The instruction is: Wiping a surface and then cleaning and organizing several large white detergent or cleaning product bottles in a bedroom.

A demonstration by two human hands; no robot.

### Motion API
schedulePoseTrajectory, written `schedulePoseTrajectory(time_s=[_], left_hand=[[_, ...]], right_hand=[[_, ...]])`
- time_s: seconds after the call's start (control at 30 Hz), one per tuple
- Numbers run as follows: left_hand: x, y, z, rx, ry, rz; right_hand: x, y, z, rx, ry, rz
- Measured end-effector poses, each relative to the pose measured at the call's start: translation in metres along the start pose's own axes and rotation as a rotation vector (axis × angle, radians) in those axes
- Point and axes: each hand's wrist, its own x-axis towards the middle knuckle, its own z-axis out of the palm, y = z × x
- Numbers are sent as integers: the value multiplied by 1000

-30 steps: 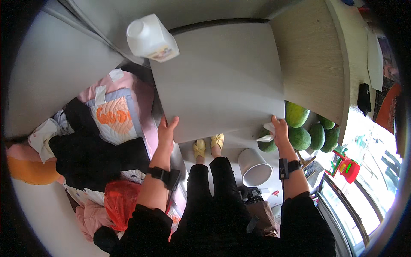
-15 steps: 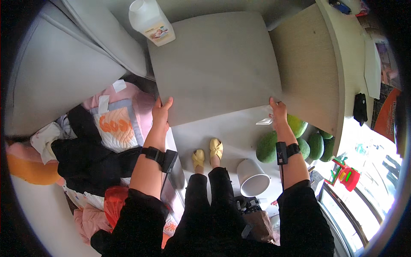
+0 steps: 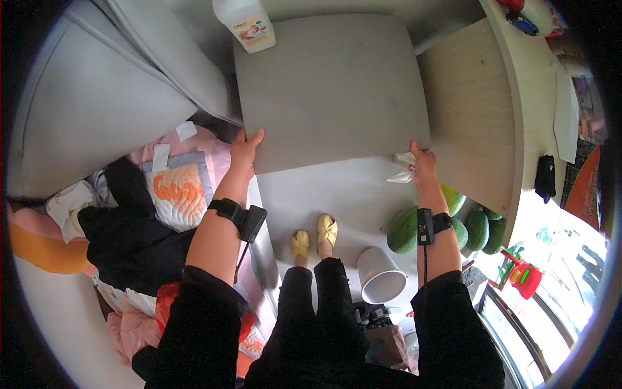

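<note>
Grey tabletop [image 3: 330, 91]: left hand [image 3: 245, 152] clasps the near-left corner, thumb spread; curled right hand [image 3: 424, 165] holds white tissue [image 3: 400, 176] at the near-right.

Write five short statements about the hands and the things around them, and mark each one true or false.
1. The left hand holds the grey panel near its near left corner. True.
2. The right hand holds a white tissue-like piece. True.
3. The white bottle is by the panel's near right corner. False: the bottle is by its far left corner.
4. The watermelons lie left of the yellow slippers. False: they lie to the right.
5. A light grey bin is right of the slippers. True.
</note>
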Motion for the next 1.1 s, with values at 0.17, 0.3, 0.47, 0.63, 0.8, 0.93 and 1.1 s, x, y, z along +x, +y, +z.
schedulePoseTrajectory(time_s=[0.17, 0.3, 0.47, 0.63, 0.8, 0.93, 1.1], left_hand=[[11, 2, -2, 10, -6, -20], [16, 2, -3, 24, -5, -2], [20, 8, -1, 48, -35, 14], [11, 17, 6, 141, 16, -128], [23, 8, -26, 722, 279, 219], [-19, -64, -15, 736, 252, 371], [-133, -129, -121, 1412, -116, 152]], right_hand=[[-6, -7, 0, 56, -61, -28], [-8, -12, 7, 72, -33, -12], [6, -11, 5, 11, -67, -33], [18, -4, 2, -36, -49, -22], [6, -9, 34, -326, -157, -55], [-21, 38, 9, -451, 64, -21], [-147, 17, -59, 8, -275, -20]])
